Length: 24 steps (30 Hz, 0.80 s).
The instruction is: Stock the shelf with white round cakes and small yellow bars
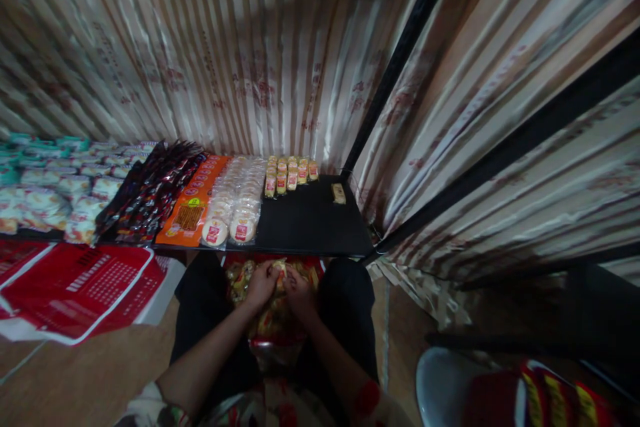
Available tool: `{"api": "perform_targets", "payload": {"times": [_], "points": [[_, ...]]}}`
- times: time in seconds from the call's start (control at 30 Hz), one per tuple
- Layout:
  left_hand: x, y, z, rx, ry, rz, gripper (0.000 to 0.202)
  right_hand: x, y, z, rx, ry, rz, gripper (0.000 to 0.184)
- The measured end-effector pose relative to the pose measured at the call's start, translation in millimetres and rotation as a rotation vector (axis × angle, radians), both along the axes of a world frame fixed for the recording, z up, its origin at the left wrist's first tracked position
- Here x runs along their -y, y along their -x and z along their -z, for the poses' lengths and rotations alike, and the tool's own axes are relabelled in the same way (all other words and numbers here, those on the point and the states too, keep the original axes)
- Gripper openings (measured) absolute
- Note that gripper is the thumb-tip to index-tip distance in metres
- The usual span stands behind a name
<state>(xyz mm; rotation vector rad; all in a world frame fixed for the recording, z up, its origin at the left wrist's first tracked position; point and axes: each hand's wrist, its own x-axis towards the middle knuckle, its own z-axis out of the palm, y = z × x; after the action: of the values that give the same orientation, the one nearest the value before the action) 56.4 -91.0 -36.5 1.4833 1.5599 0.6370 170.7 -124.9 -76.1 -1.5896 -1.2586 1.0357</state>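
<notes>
My left hand [263, 285] and my right hand [299, 290] meet above an opened bag between my knees. Their fingers are closed on a small yellow-wrapped snack pack [280, 267], partly hidden by them. Below lie several similar yellow snack packs [273, 321] inside the red-edged bag [275, 345]. Just beyond my hands is a black shelf [305, 227], where small yellow snack packs with red labels [292, 177] stand in short rows. One single pack [339, 193] lies apart near the shelf's right end.
Left along the shelf are clear-wrapped round crackers [233, 203], an orange snack packet [189, 210], dark packets [150, 193] and white packets [85, 203]. A red bag [85, 290] hangs at lower left. Black posts [400, 67] rise at right before a striped curtain [225, 47]. A pale basin [440, 380] sits lower right.
</notes>
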Motion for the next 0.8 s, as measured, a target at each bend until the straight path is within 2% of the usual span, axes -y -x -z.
{"api": "perform_targets", "payload": {"times": [0.1,0.23,0.37,0.47,0.57,0.63,0.73,0.8], "points": [[1.6,3.0,-3.6,0.047,0.015,-0.036,0.034,1.3,1.0,-1.8,0.008,0.008,0.013,0.036],[3.1,5.7,-4.8,0.23,0.055,-0.028,0.041,-0.3,1.9,-4.0,-0.053,-0.018,0.008,0.034],[4.5,5.6,-4.0,0.385,0.123,-0.037,0.029,-3.7,-2.3,-7.3,-0.141,-0.029,0.018,0.03],[4.8,5.7,-4.4,0.398,0.081,-0.049,0.015,-7.7,-10.6,-13.6,-0.106,-0.024,0.048,0.032],[4.6,5.0,-4.5,0.379,0.081,-0.056,0.009,-12.9,-20.3,-24.4,-0.069,-0.004,0.023,0.038],[5.1,3.8,-4.8,0.41,0.103,-0.074,0.017,-17.0,-25.8,-32.8,-0.072,0.0,-0.017,0.039],[7.5,1.9,-8.2,0.526,0.157,-0.077,0.04,-24.7,-32.0,-44.3,-0.073,-0.022,-0.051,0.036],[9.0,0.7,-13.7,0.606,0.218,-0.052,0.042,-30.7,-34.4,-50.7,-0.1,-0.042,-0.049,0.036]]}}
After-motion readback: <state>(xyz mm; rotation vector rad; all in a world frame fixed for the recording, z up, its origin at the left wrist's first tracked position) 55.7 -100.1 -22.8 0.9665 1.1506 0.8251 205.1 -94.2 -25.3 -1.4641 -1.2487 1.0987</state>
